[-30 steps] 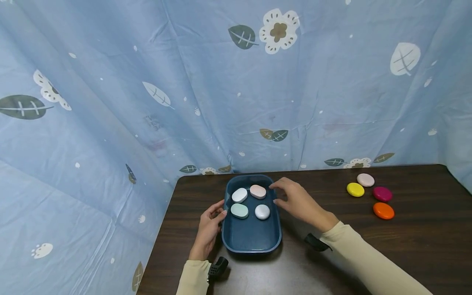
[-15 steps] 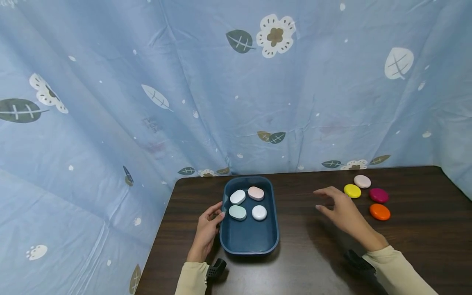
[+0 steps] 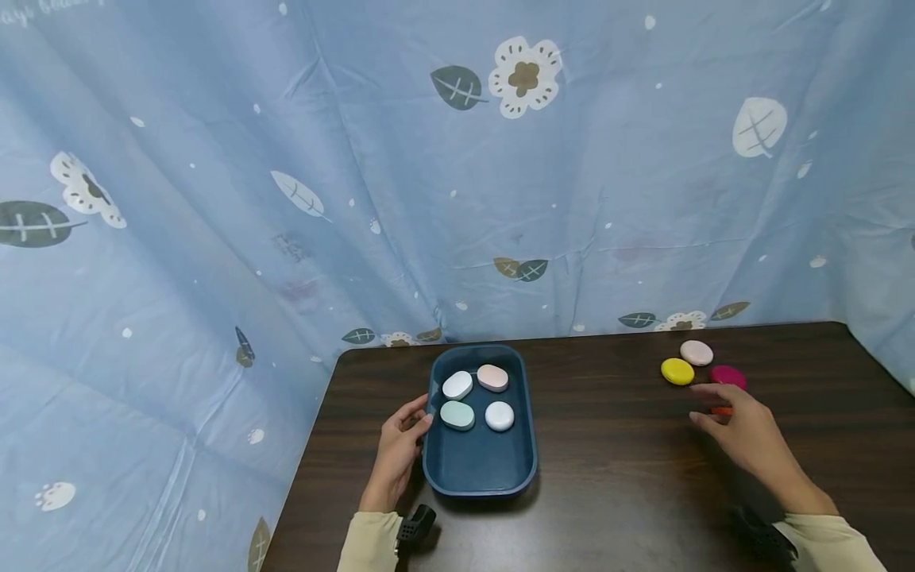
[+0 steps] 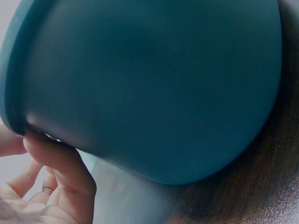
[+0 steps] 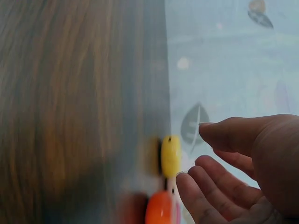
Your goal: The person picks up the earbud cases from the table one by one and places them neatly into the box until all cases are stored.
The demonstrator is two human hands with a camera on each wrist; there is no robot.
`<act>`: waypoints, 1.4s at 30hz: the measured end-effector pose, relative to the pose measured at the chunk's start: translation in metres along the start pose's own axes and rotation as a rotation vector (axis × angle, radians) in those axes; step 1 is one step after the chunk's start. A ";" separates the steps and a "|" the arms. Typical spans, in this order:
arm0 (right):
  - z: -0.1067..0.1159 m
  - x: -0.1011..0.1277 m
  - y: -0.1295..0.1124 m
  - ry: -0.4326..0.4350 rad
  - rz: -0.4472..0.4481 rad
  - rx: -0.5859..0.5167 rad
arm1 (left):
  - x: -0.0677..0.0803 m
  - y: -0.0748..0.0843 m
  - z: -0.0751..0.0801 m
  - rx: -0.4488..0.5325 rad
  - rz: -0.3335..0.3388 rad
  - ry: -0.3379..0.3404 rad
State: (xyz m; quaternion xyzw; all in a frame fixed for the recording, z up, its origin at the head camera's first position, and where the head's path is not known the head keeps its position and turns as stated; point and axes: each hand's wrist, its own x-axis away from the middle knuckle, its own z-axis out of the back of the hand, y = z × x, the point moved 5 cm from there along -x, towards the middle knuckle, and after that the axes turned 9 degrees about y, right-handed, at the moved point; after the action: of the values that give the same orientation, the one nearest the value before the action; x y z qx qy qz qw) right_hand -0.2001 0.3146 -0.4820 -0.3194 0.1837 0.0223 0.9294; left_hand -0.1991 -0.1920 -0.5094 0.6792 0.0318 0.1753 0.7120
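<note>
My left hand [image 3: 395,458] grips the left rim of a dark blue tray [image 3: 480,470], thumb on the edge. Inside lie smooth rounded pieces: a white oval [image 3: 457,385], a pale pink oval [image 3: 492,378], a pale green oval [image 3: 457,415] and a white round one [image 3: 499,416]. My right hand [image 3: 754,437], fingers apart and holding nothing, is over an orange rounded piece [image 3: 721,411] that it mostly hides. In the right wrist view, the yellow piece [image 5: 171,156] shows a small dark spot at its end.
Beside the orange piece lie a magenta piece [image 3: 729,375] and a pale pink round one [image 3: 696,353]. The dark wooden table [image 3: 608,445] ends at the back against a blue patterned curtain [image 3: 400,159].
My right hand has moved right from the tray's right side to the loose coloured pieces, and now covers most of the orange one. My left hand stays on the tray; the view has shifted slightly.
</note>
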 end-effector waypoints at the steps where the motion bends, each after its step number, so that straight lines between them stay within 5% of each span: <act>1: 0.003 0.001 0.004 0.013 -0.008 0.009 | 0.000 0.000 -0.001 0.001 -0.002 -0.006; 14: 0.017 0.004 0.037 0.122 -0.086 0.069 | 0.002 0.003 0.001 0.007 -0.009 -0.029; 29: 0.008 0.000 0.053 -0.031 -0.177 0.151 | 0.000 0.000 0.001 -0.007 0.010 -0.024; 42: 0.008 -0.004 0.048 -0.062 -0.209 0.172 | 0.001 0.002 0.001 -0.011 -0.007 -0.016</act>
State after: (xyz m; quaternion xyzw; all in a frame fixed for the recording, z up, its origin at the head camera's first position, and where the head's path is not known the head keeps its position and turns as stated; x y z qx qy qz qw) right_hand -0.2092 0.3574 -0.5029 -0.2553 0.1218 -0.0803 0.9558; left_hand -0.1982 -0.1927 -0.5070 0.6767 0.0274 0.1675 0.7164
